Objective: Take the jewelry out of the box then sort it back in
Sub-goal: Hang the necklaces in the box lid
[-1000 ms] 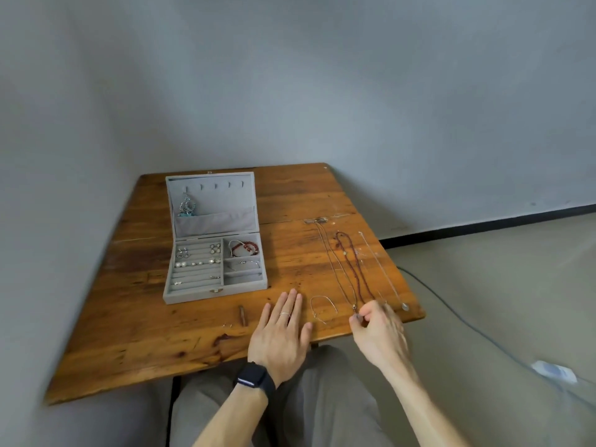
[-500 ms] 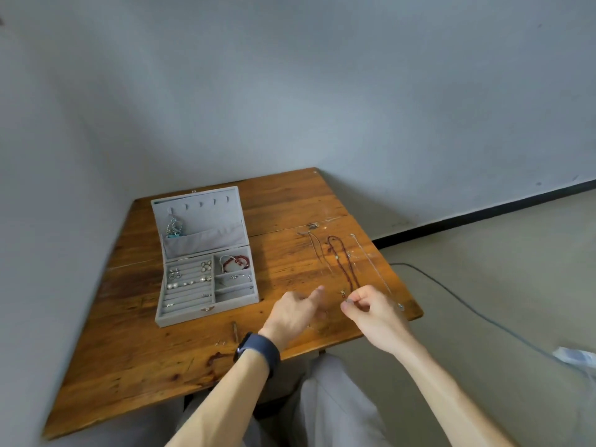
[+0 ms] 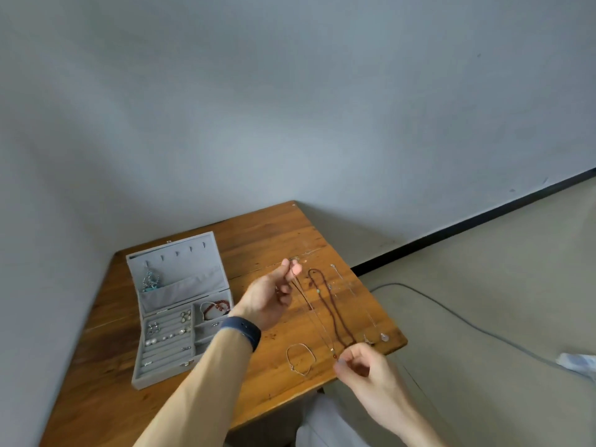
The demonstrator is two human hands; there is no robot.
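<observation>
My left fingers [image 3: 286, 269] pinch the chain [image 3: 312, 312] at its far end, right fingers [image 3: 342, 365] pinching its near end, over the surface [image 3: 258, 233].

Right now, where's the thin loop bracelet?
Head view: the bracelet lies flat on the wooden table near its front edge, between the left forearm and the right hand.

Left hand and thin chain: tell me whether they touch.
Touching. The head view shows the left hand pinching the thin chain at its far end, between thumb and forefinger.
</observation>
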